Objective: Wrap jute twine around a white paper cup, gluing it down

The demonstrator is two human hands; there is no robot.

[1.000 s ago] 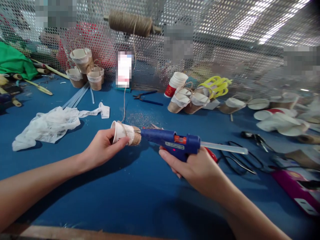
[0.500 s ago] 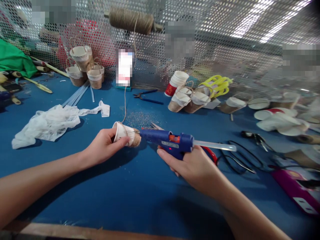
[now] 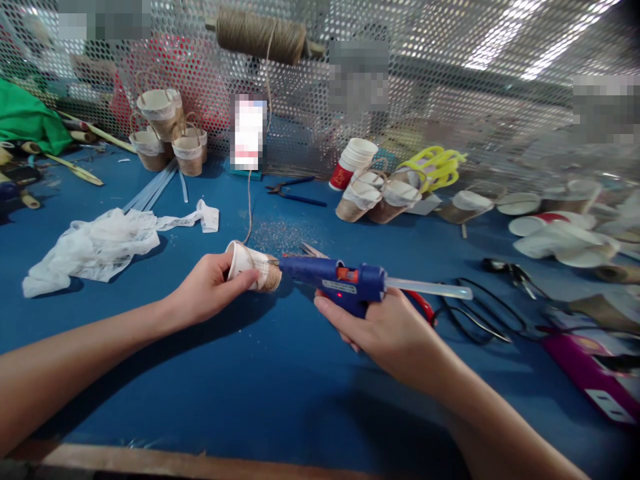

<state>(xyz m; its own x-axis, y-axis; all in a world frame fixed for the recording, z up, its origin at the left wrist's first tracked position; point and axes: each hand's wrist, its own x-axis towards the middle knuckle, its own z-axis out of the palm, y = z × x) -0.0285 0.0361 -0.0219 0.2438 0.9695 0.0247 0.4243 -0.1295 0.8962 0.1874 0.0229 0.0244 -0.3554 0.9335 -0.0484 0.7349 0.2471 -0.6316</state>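
My left hand (image 3: 215, 288) is closed round a white paper cup (image 3: 242, 261), tilted on its side with the open end to the left. Twine (image 3: 273, 275) wraps the cup's base end, and a strand runs from the cup up toward the spool behind. In my right hand (image 3: 373, 323) is a blue glue gun (image 3: 333, 277), its nozzle at the twine-wrapped part of the cup. A clear glue stick (image 3: 430, 289) juts from the gun's back. Partly hidden behind the gun lie scissors with red handles (image 3: 423, 307).
A twine spool (image 3: 261, 37) hangs on the mesh screen. White lace (image 3: 95, 250) and glue sticks (image 3: 155, 187) lie left. Pliers (image 3: 297, 191) lie behind the cup. Finished-looking small baskets (image 3: 189, 157) stand back left; stacked paper cups (image 3: 353, 165) stand back right. A purple power strip (image 3: 575, 373) lies right.
The view has shifted very slightly. Both hands, the cup and the glue gun keep nearly the same positions, with the nozzle still at the twine.
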